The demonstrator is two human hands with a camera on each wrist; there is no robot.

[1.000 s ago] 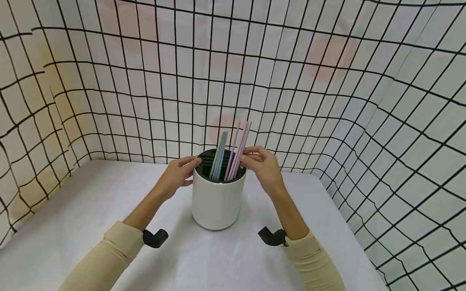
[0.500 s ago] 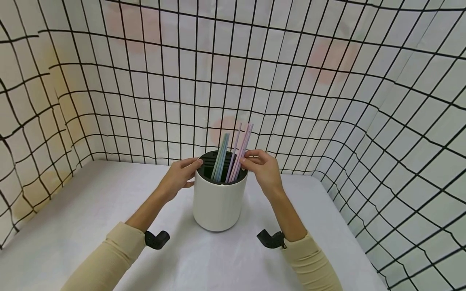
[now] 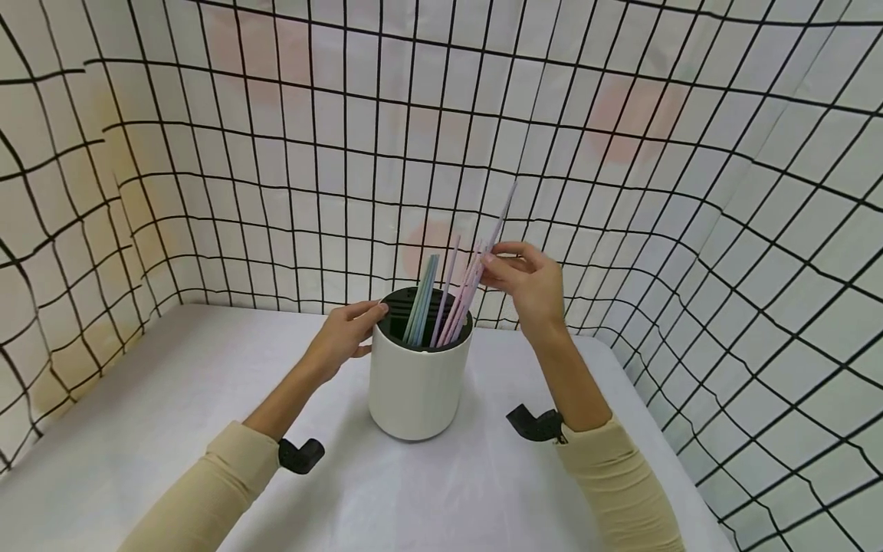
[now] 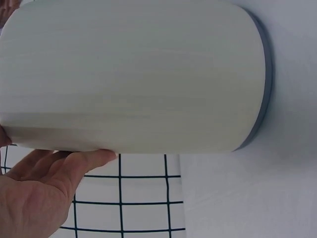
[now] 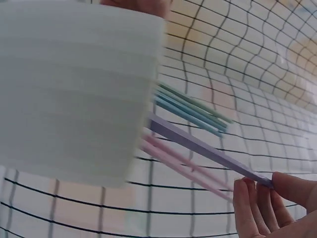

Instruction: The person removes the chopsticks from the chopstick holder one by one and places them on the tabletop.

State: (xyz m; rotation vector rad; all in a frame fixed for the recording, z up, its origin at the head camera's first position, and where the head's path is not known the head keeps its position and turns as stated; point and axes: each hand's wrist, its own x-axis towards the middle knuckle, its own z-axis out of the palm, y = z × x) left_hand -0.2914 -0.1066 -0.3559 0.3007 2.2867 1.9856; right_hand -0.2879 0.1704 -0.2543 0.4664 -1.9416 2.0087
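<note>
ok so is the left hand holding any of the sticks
No, in the head view the left hand grips the white container at its rim, apart from the sticks.

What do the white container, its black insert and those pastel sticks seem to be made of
The white container looks like smooth plastic, or possibly glazed ceramic: its even wall has a soft sheen. The black insert in its top seems moulded plastic, with matte parallel ridges. The pastel sticks are probably plastic, smooth and evenly coloured, though painted wood isn't ruled out.
</note>
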